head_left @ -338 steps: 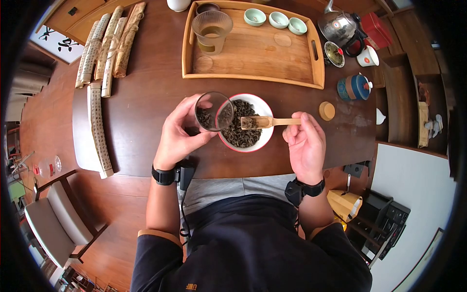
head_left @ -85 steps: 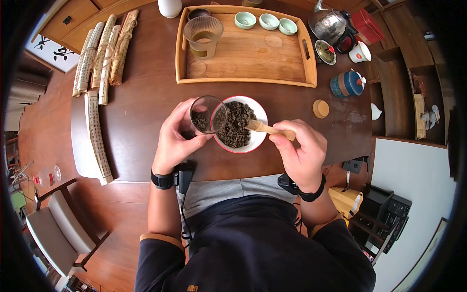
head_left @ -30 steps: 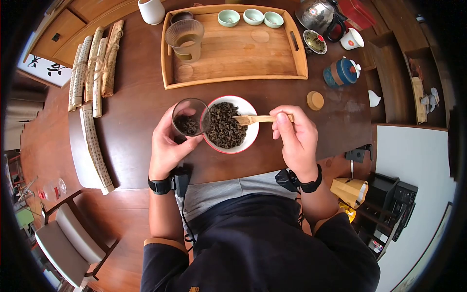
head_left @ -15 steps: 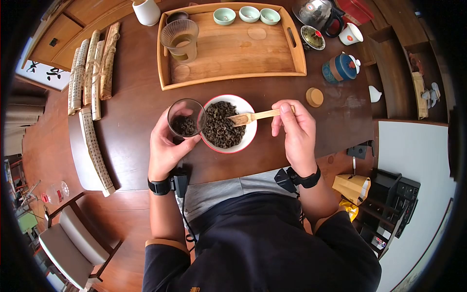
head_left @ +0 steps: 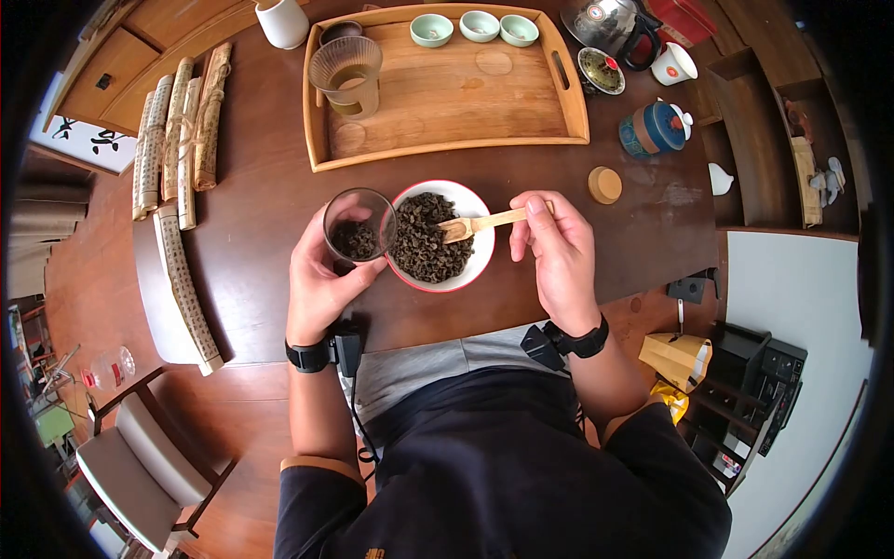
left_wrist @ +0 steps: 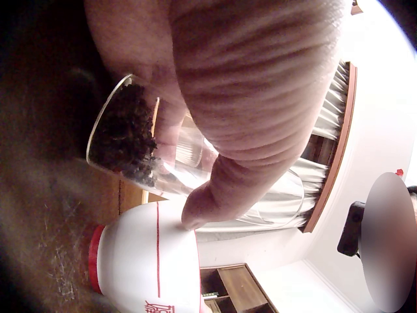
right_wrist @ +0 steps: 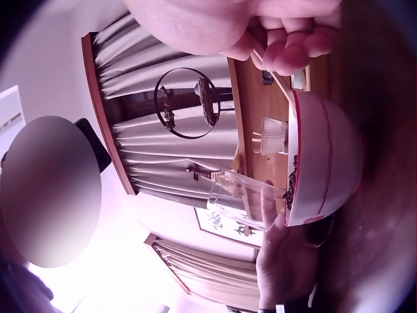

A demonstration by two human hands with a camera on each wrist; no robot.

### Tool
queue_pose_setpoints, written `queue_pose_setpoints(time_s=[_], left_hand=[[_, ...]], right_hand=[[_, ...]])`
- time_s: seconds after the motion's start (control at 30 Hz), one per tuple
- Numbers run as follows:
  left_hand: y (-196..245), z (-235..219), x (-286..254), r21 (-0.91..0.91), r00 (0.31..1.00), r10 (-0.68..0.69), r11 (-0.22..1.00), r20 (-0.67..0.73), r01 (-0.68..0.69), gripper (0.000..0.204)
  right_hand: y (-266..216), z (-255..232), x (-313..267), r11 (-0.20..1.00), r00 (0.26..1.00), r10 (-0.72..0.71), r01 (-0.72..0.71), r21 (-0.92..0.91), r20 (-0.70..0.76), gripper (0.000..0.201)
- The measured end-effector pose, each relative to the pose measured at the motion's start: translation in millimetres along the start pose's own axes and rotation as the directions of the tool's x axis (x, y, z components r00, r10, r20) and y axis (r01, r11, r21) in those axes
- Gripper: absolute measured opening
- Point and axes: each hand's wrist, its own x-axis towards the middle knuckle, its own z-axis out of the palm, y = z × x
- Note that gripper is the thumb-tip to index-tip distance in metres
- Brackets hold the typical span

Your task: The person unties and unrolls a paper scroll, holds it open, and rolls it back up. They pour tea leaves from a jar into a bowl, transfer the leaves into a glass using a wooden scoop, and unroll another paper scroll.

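My left hand [head_left: 317,291] holds a clear drinking glass [left_wrist: 116,140] with dark tea leaves in its bottom. In the head view the glass overlaps the left rim of a white, red-rimmed bowl [head_left: 482,248]. My left thumb lies right at the bowl's rim in the left wrist view. Curled dark tea leaves [head_left: 428,244] fill much of the bowl. Between thumb and fingers, my right hand [head_left: 562,256] pinches the handle of a wooden tea scoop [head_left: 498,220]. The scoop's tip sits among the leaves, with its hollow facing up.
Behind the bowl stands a wooden tray [head_left: 447,153] with a ribbed glass pitcher [head_left: 346,74] and small green cups [head_left: 432,31]. A round wooden lid [head_left: 604,185], blue jar [head_left: 655,129] and kettle [head_left: 605,28] are at right. Bamboo scrolls [head_left: 186,265] lie at left.
Earlier the scoop lay raised over the bowl with leaves on it; now its tip is in the leaves. The right hand has shifted slightly left since half a second ago. The left hand keeps its hold.
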Motion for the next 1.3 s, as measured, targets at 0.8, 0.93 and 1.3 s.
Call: queue_pose_setpoints(time_s=[0.8, 0.93, 1.3], left_hand=[[-1.3, -2.2, 1.3, 0.045, 1.0, 0.018, 0.999, 0.004, -0.018, 0.068], [-1.0, -2.2, 1.0, 0.03, 1.0, 0.026, 0.999, 0.014, -0.026, 0.071], [5.8, -0.9, -0.9, 0.016, 0.999, -0.033, 0.999, -0.007, 0.033, 0.067]], right_hand=[[2.5, -7.9, 2.5, 0.929, 0.985, 0.17, -0.167, 0.33, 0.022, 0.026], [-0.4, -7.7, 2.5, 0.926, 0.984, 0.178, -0.172, 0.336, 0.015, 0.026], [-32.6, -5.2, 1.8, 0.934, 0.998, 0.065, -0.069, 0.35, 0.023, 0.027]])
